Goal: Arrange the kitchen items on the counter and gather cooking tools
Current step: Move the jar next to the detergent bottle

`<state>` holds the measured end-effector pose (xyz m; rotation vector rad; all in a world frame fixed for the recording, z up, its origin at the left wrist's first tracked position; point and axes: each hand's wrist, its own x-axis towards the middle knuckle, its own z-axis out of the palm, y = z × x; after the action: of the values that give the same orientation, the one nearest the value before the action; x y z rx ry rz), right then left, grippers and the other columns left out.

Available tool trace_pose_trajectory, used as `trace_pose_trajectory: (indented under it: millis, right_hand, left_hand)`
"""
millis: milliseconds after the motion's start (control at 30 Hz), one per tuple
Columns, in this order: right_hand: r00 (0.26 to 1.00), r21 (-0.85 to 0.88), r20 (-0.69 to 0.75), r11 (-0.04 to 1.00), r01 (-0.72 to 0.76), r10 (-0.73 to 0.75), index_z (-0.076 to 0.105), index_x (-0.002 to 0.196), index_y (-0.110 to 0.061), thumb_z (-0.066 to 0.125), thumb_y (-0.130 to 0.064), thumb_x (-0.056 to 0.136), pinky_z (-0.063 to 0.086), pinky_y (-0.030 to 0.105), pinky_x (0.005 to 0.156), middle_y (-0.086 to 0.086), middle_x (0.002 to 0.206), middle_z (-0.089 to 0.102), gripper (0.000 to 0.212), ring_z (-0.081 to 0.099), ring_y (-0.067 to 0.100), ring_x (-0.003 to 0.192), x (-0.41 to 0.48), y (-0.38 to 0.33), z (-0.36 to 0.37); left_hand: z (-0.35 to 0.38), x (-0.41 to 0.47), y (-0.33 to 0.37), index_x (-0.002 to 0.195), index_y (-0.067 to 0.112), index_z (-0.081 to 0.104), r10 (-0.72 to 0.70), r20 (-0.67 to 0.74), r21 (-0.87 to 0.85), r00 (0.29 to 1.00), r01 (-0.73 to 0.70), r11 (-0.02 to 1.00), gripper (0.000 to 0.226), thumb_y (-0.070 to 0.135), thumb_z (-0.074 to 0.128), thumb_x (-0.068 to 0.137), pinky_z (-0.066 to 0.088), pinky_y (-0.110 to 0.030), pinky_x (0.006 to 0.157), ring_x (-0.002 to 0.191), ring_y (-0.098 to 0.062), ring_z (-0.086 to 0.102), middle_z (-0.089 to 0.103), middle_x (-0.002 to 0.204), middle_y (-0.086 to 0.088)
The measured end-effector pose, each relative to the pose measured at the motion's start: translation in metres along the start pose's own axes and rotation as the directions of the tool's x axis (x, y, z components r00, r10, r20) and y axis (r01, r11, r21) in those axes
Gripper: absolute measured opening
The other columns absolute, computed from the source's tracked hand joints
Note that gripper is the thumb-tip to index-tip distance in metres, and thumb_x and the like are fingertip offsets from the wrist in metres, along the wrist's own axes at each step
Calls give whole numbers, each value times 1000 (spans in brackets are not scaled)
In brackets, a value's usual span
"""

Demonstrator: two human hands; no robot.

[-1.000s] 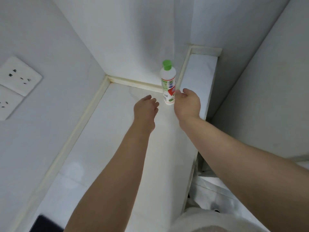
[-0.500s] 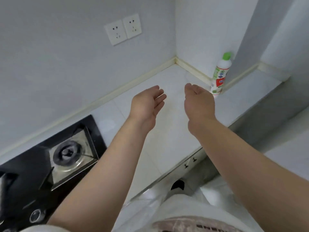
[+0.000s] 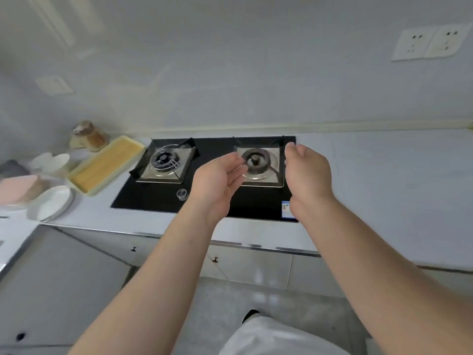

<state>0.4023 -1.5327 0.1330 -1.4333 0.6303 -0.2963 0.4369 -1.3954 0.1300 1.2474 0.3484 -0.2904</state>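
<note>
Both my hands hover empty over the black gas stove (image 3: 158, 198). My left hand (image 3: 217, 183) is open, fingers apart, in front of the right burner (image 3: 256, 160). My right hand (image 3: 307, 175) is open too, loosely curled, at the stove's right edge. On the counter to the left lie a yellow rectangular tray (image 3: 105, 165), a white oval dish (image 3: 52, 203), a pink item (image 3: 15, 188), a white heart-shaped dish (image 3: 51, 161) and a brownish jar (image 3: 89, 137) by the wall. All of it is blurred.
The left burner (image 3: 165, 160) has a wire grate, with a knob (image 3: 182, 194) in front of it. White counter (image 3: 396, 188) stretches to the right. Wall sockets (image 3: 430, 43) sit at the upper right. Cabinet doors (image 3: 250, 267) run below the counter edge.
My view has swung left, from the corner with the green-capped bottle to the stove. Both hands came away from the bottle empty and now hover over the stove.
</note>
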Motion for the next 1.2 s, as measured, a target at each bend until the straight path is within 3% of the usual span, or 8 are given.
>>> trace_pose_trajectory:
  millis: [133,267,333,433,600,733,833,1200]
  right_hand:
    - [991,-59,136,998,-6,14,47,74,-1,47,-24,101,33,13,46,5,73,41,36,35,9,57,-30,5,78]
    - [967,-98,244,994,-49,72,57,113,7,47,-27,102,50,46,94,24,104,63,38,57,41,92,-56,18,173]
    - [949,-110,298,991,-73,103,60,121,0,49,-29,102,49,45,98,20,113,65,36,62,36,102,-68,29,228]
    - [927,-79,350,991,-112,132,63,107,-24,51,-31,101,43,31,91,-10,89,56,15,49,6,79,-79,45,303]
    - [879,-100,419,974,-205,228,66,96,-16,51,-25,99,43,28,74,-5,77,54,18,50,11,75,-92,63,418]
    - [864,-104,432,966,-238,260,58,135,-14,53,-27,100,45,40,103,0,123,64,37,58,18,119,-88,64,474]
    - [857,-112,428,958,-265,287,56,136,-10,53,-24,100,42,46,110,0,108,67,38,61,20,113,-70,66,514]
    - [779,-192,520,937,-293,350,62,86,-4,53,-25,99,50,48,101,20,110,65,26,62,31,112,-5,55,652]
  left_hand:
    - [-82,3,22,119,6,67,30,-110,-79,994,-39,996,24,10,60,97,54,-37,99,101,-21,73,75,110,-8]
    - [-172,17,49,115,6,70,69,-226,-114,972,-97,989,22,11,61,96,54,-37,98,100,-21,73,75,108,-9]
    - [-222,28,65,112,7,71,73,-277,-112,958,-108,988,21,9,59,96,55,-37,98,99,-20,73,76,106,-8]
    - [-286,45,89,105,9,73,50,-342,-95,938,-88,992,18,7,59,94,57,-35,94,96,-20,74,77,100,-6]
    - [-383,88,127,109,9,72,62,-396,-76,916,-100,992,19,8,60,95,58,-31,89,95,-19,74,77,102,-6]
    - [-428,121,147,107,9,72,43,-371,-79,928,-78,994,18,8,59,95,58,-29,86,97,-19,74,76,105,-6]
    - [-453,149,162,106,10,72,51,-374,-72,926,-84,994,18,7,58,95,57,-30,89,100,-20,73,76,105,-6]
    - [-503,241,245,99,14,71,214,-475,188,854,-139,972,17,5,57,96,53,-36,99,106,-26,69,73,105,-7]
